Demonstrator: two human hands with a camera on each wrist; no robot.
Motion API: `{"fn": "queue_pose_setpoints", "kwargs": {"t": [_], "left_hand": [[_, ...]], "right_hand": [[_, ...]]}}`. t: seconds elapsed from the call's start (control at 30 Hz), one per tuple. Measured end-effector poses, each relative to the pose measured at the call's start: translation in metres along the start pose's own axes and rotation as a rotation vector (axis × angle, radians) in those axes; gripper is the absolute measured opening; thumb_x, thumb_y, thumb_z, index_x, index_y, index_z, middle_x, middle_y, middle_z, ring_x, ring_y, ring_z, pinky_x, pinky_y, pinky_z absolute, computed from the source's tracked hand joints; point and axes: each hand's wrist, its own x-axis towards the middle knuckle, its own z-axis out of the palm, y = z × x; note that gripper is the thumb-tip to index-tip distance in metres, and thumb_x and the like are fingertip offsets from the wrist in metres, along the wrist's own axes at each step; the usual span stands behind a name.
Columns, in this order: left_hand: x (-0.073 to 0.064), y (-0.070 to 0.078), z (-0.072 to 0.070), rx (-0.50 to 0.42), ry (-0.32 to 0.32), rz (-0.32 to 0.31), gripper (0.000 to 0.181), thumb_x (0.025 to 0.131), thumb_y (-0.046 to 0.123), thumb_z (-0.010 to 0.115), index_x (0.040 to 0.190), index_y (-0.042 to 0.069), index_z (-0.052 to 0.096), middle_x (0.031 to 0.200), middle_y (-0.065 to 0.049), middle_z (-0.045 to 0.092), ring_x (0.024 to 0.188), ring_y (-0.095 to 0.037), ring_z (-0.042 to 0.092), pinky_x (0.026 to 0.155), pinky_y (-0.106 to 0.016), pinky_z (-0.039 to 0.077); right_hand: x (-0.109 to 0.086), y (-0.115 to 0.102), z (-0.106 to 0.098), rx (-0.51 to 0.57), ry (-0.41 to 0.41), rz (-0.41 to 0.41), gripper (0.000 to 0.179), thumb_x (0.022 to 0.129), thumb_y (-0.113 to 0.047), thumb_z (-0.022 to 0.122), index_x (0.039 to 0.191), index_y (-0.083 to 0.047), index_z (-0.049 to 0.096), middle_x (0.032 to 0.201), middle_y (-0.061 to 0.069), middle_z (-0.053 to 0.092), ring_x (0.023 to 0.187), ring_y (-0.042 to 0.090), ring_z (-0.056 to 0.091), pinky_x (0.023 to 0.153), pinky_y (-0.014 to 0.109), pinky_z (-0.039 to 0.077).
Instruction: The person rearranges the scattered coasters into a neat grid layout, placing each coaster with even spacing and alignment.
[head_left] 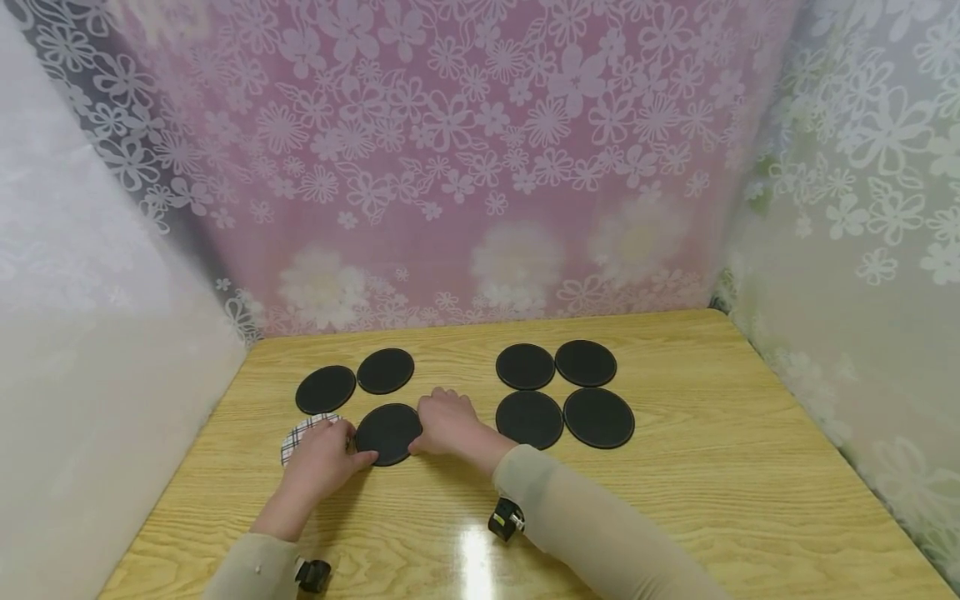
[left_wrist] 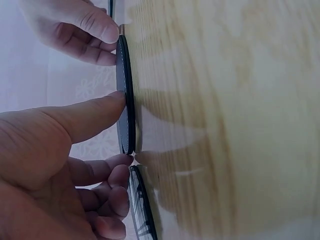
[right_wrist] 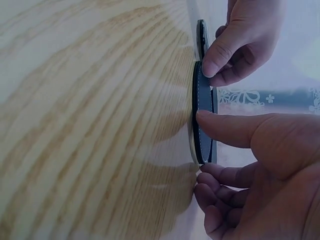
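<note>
A round black coaster (head_left: 388,434) with a stitched rim lies on the table between both hands. My left hand (head_left: 322,454) grips its left side, the thumb on the near edge and fingers curled at the rim. From the right, my right hand (head_left: 448,423) holds the opposite side in the same way. Both wrist views show the coaster (left_wrist: 127,70) edge-on, with each thumb on its face. Next to it on the left is a plaid white coaster (head_left: 294,437), partly hidden under my left hand. In the left wrist view, its edge (left_wrist: 142,205) is close to my curled fingers.
Two black coasters (head_left: 386,371) (head_left: 326,389) lie behind on the left. On the right, several more form a two-by-two block, including a near black coaster (head_left: 529,419) beside my right forearm. Flowered curtains (head_left: 480,167) border the wooden table (head_left: 712,467) at the back and sides.
</note>
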Motion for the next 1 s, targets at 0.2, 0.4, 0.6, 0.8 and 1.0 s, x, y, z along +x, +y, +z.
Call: {"fn": "queue_pose_setpoints", "kwargs": {"t": [0.2, 0.4, 0.6, 0.8, 1.0], "left_hand": [[0.002, 0.002, 0.001, -0.046, -0.001, -0.019, 0.053, 0.089, 0.035, 0.095, 0.112, -0.006, 0.071, 0.095, -0.01, 0.067, 0.088, -0.03, 0.065, 0.082, -0.052, 0.057], [0.002, 0.008, 0.002, -0.098, -0.02, -0.08, 0.055, 0.09, 0.033, 0.095, 0.115, -0.006, 0.066, 0.087, -0.006, 0.065, 0.078, -0.025, 0.061, 0.072, -0.045, 0.054], [0.006, 0.018, 0.005, -0.185, 0.013, -0.085, 0.052, 0.096, 0.028, 0.089, 0.124, -0.006, 0.061, 0.084, -0.003, 0.064, 0.068, -0.018, 0.059, 0.063, -0.038, 0.048], [0.016, 0.032, 0.003, -0.201, 0.059, -0.053, 0.051, 0.099, 0.029, 0.087, 0.129, -0.005, 0.062, 0.088, -0.002, 0.067, 0.069, -0.017, 0.061, 0.065, -0.041, 0.052], [0.028, 0.05, 0.007, -0.232, 0.033, -0.044, 0.049, 0.099, 0.028, 0.087, 0.127, -0.003, 0.06, 0.089, -0.003, 0.065, 0.067, -0.018, 0.058, 0.064, -0.038, 0.048]], "right_hand": [[0.002, -0.001, -0.001, 0.016, -0.014, 0.04, 0.046, 0.09, -0.048, 0.094, 0.11, -0.01, 0.077, 0.107, 0.006, 0.066, 0.101, 0.025, 0.062, 0.095, 0.047, 0.054], [0.002, 0.003, 0.001, 0.095, 0.009, 0.058, 0.044, 0.092, -0.038, 0.092, 0.116, -0.006, 0.074, 0.106, 0.007, 0.069, 0.099, 0.025, 0.068, 0.087, 0.044, 0.059], [0.003, 0.015, 0.0, 0.276, 0.054, 0.112, 0.033, 0.098, -0.025, 0.087, 0.122, -0.007, 0.073, 0.106, 0.003, 0.071, 0.096, 0.02, 0.069, 0.088, 0.04, 0.059], [0.001, 0.031, -0.014, 0.395, 0.095, 0.176, 0.032, 0.101, -0.023, 0.084, 0.127, -0.008, 0.073, 0.111, 0.004, 0.073, 0.102, 0.022, 0.07, 0.094, 0.043, 0.057], [-0.006, 0.049, -0.023, 0.417, 0.139, 0.214, 0.031, 0.101, -0.022, 0.084, 0.126, -0.008, 0.073, 0.109, 0.004, 0.073, 0.101, 0.022, 0.07, 0.093, 0.043, 0.058]]}}
